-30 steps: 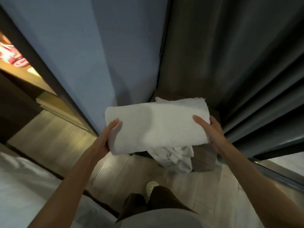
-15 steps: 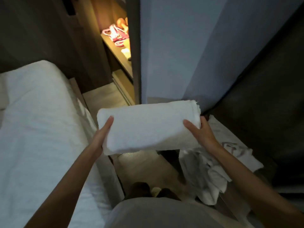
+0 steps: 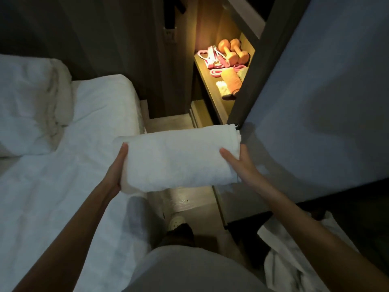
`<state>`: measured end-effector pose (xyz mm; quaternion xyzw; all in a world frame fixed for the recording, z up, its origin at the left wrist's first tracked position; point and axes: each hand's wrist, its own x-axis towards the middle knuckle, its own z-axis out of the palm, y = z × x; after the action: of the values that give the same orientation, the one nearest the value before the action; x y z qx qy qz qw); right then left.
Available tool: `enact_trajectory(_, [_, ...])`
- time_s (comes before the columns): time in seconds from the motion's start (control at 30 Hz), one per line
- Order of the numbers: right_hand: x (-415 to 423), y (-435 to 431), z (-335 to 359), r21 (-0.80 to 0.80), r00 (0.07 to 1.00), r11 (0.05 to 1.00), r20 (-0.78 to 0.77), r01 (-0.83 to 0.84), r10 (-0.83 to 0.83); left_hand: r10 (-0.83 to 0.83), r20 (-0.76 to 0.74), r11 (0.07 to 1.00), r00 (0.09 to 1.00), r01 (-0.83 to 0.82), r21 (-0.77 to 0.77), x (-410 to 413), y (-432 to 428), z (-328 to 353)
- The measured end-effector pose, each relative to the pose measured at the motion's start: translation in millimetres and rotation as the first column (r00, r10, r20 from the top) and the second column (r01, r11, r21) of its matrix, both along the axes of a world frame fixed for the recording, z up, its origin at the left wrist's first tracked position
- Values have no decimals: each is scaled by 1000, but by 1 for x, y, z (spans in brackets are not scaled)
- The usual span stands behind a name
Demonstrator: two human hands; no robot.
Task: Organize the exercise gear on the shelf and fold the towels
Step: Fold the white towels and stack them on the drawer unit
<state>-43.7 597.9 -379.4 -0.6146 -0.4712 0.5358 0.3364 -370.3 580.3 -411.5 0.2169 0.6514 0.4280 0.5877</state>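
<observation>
A folded white towel (image 3: pixel 179 159) is carried level in front of me. My left hand (image 3: pixel 115 171) grips its left end, thumb on top. My right hand (image 3: pixel 237 163) grips its right end the same way, fingers hidden underneath. Ahead, a lit wooden shelf (image 3: pixel 210 87) holds two orange dumbbells (image 3: pixel 232 51), a pink jump rope (image 3: pixel 212 60), an orange roll (image 3: pixel 230 81) and a small pale towel (image 3: pixel 222 88).
A bed with white sheets (image 3: pixel 63 165) and a pillow (image 3: pixel 27 106) fills the left. A blue-grey panel (image 3: pixel 315 102) stands on the right. Loose white cloth (image 3: pixel 294 260) lies at lower right. A narrow strip of wood floor (image 3: pixel 189 203) runs between the bed and the panel.
The view has swung left from the curtain toward the bed and the lit shelf. Both hands keep the same hold on the folded towel.
</observation>
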Motion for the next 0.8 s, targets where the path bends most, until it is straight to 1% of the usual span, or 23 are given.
enact_trajectory(0.07, [-16,40,4,1,999,1000,34,-12,12,5,5,1000,1000,-5,28,-15,39,4])
enact_trajectory(0.13, [-22,63,7,41,996,999,89,-7,3,-4,33,1000,999,3,27,-17,64,6])
enact_trajectory(0.23, [-37,114,9,88,981,996,191,10,-27,77,-12,997,997,-76,35,-27,112,10])
enact_trajectory(0.33, [-51,162,7,102,967,995,252,19,-45,70,-2,998,998,-70,5,-42,156,7])
enact_trajectory(0.5, [-71,238,-3,93,954,996,297,15,-43,153,-8,985,988,-153,-82,-59,224,-4])
enact_trajectory(0.63, [-77,297,-17,85,937,992,329,95,-118,187,-23,971,982,-189,-143,-57,293,-10])
enact_trajectory(0.7, [-75,323,-22,88,925,983,332,162,-183,135,-18,985,991,-136,-110,-51,328,-10])
enact_trajectory(0.8, [-67,358,-28,58,893,963,364,262,-264,-93,30,992,995,95,-86,-44,375,-12])
